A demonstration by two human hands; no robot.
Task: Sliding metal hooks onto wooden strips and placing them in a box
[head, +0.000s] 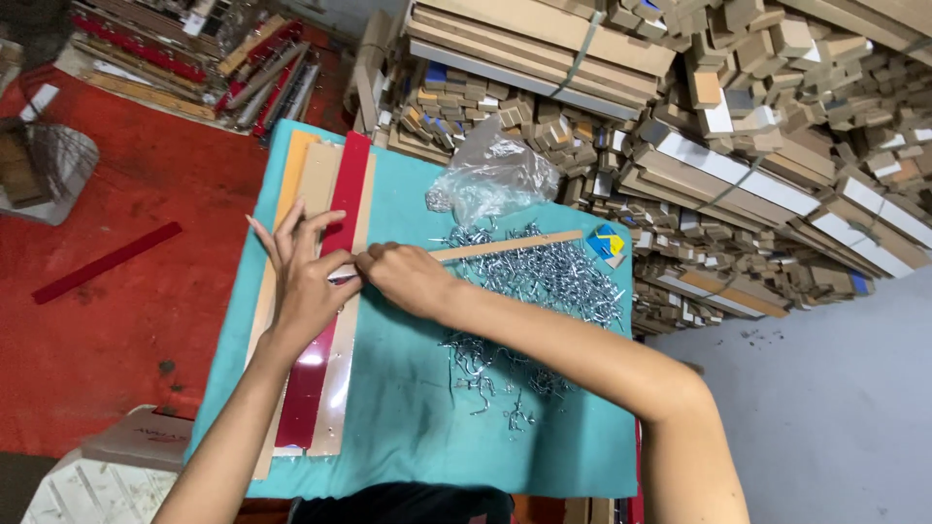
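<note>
Stacked wood offcuts and banded board bundles point(738, 126) fill the view from 12 to 3 o'clock. Red floor point(116, 291) runs along 9 o'clock, a loose red strip point(105, 262) lying on it.

Teal-covered counter point(408, 417) at centre. On its 9 o'clock side, long strips lie side by side: tan ones and one glossy red strip point(325, 330), running roughly 12 to 6.

Heap of small silver metal hooks point(549, 281) at 2 o'clock of centre, with stragglers toward 6. Crumpled clear plastic bag point(490, 180) at 12 o'clock of the heap.

A thin tan wood strip point(505, 246) lies crosswise, its far end resting on the heap.

Left hand point(306, 281) lies flat on the long strips, fingers spread. Right hand point(403, 277) is curled tight on the near end of the thin strip, just beside the left thumb.

Small blue-and-yellow block point(607, 243) at the heap's 2 o'clock edge.
</note>
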